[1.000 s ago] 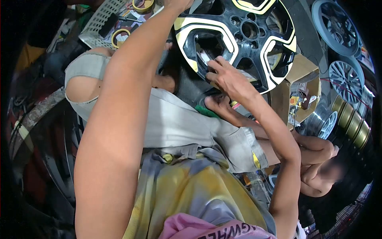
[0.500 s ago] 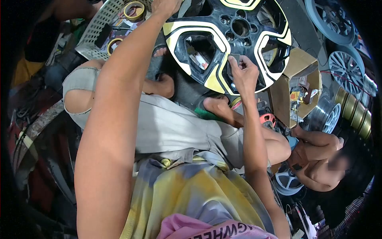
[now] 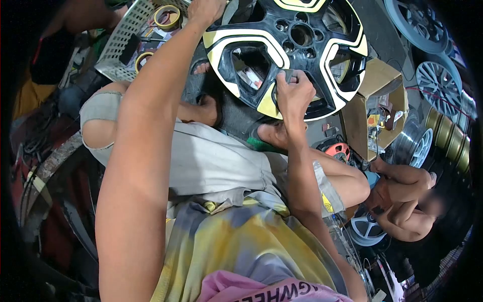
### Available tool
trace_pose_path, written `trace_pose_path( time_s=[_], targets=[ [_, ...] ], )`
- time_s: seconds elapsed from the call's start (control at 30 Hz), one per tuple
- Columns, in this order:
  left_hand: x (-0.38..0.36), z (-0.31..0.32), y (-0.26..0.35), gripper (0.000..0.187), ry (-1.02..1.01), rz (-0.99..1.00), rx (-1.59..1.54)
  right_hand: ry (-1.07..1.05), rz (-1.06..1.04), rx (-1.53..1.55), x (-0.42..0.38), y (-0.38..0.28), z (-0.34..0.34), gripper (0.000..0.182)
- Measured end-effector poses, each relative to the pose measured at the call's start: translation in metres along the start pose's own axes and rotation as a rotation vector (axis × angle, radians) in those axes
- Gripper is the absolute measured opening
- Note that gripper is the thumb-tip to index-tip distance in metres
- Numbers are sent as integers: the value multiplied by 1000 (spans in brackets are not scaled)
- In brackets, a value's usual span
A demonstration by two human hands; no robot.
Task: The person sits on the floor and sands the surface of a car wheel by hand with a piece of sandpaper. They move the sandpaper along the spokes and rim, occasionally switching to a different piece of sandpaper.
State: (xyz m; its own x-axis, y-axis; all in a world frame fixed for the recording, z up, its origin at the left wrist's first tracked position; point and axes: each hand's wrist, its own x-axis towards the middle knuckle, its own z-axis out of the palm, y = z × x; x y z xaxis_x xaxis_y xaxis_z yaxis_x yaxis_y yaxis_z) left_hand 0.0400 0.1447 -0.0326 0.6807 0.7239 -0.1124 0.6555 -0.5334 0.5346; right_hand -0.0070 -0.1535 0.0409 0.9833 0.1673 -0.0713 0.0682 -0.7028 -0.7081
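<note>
A black alloy wheel rim [image 3: 297, 59] with yellow and white striped spokes stands tilted in front of me, its top cut off by the frame. My right hand [image 3: 296, 95] is closed on a small dark grey sanding sheet [image 3: 289, 74], pressed to the lower spoke beside a yellow-edged stripe. Thumb and fingers pinch the sheet. Over at the rim's upper left edge is my left hand [image 3: 206, 11], arm stretched out; its fingers run out of the frame, so their grip is hidden.
A perforated plastic basket [image 3: 114, 50] with tape rolls [image 3: 167, 17] stands at the left. To the right are an open cardboard box [image 3: 359, 118], a red round object [image 3: 337, 151] and several other wheels [image 3: 438, 86]. A person [image 3: 402, 211] crouches at the lower right.
My right hand has slid slightly left along the spoke with the sanding sheet, its forearm swinging left too. My left hand stays at the rim's upper left edge.
</note>
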Motion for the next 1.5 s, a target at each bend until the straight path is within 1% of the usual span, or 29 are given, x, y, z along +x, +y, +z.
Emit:
trace_pose_path(
  time_s=[0.07, 0.1, 0.13, 0.17, 0.2, 0.23, 0.27, 0.33, 0.4, 0.47, 0.53, 0.57, 0.63, 0.7, 0.87, 0.97, 1.07, 1.13, 1.23, 1.27, 1.33, 1.4, 1.47, 1.5],
  targets=[
    [-3, -1, 0, 74, -28, -12, 10, 53, -48, -31, 6, 5, 6, 24],
    [-2, -2, 1, 74, -47, -20, 14, 41, 0, -5, 13, 3, 8, 25],
    [-2, -2, 3, 74, -66, -28, 16, 45, 4, -5, 9, 5, 8, 25],
    [3, 5, -6, 74, -50, 30, 10, 58, -45, -24, 6, 9, 10, 25],
    [3, 4, -3, 74, -40, 35, 5, 72, -102, -40, 6, 5, 11, 25],
    [3, 4, -3, 74, -3, 43, 17, 48, -75, -53, -4, 4, 8, 25],
    [1, 4, -4, 74, 28, 47, 31, 27, 41, 12, -9, 3, 7, 25],
    [0, 2, -5, 74, 30, 71, 18, 25, -7, -35, -2, 3, 7, 25],
    [0, -1, 0, 75, -54, 15, 12, 71, -27, -31, 6, 4, 10, 25],
    [2, 1, 1, 76, -68, -5, -6, 57, -29, -139, 9, 4, 10, 27],
    [2, 0, -1, 77, 2, 23, 20, 41, 14, -31, -5, 8, 7, 29],
    [1, 1, -1, 77, 12, 32, 10, 17, 6, -65, -2, 3, 4, 29],
    [1, 3, -2, 77, -15, 10, 15, -6, 16, -102, 3, 0, 2, 29],
    [2, 2, 0, 76, -29, -8, -7, 51, 4, -82, 14, 2, 9, 29],
    [-2, -3, 1, 76, -49, -19, -15, 5, 74, -39, -4, 1, 3, 28],
    [-4, -3, 3, 76, -48, -21, -18, 42, 51, -109, 13, -4, 9, 28],
    [1, -5, 4, 76, -31, -13, -23, 62, -4, -177, 0, -6, 7, 27],
    [0, 1, 0, 76, -12, 15, -18, 46, 29, -160, 3, -9, 5, 28],
    [-2, -5, 1, 76, -64, 6, -16, 34, -7, -210, 22, -10, 10, 31],
    [-1, -7, 2, 76, -93, -2, -34, 35, -10, -211, 19, -10, 9, 31],
    [1, -4, 5, 76, -61, -13, -28, -29, 13, -300, 10, -10, 4, 30],
    [-2, -4, 2, 76, -46, -27, -12, -72, 43, -294, 7, -9, 0, 30],
    [-4, -4, 5, 77, -16, -16, -26, -30, 61, -135, 13, -8, 1, 32],
    [-6, -2, 5, 77, -23, -12, -26, 2, 94, -121, 16, -5, 5, 32]
  ],
)
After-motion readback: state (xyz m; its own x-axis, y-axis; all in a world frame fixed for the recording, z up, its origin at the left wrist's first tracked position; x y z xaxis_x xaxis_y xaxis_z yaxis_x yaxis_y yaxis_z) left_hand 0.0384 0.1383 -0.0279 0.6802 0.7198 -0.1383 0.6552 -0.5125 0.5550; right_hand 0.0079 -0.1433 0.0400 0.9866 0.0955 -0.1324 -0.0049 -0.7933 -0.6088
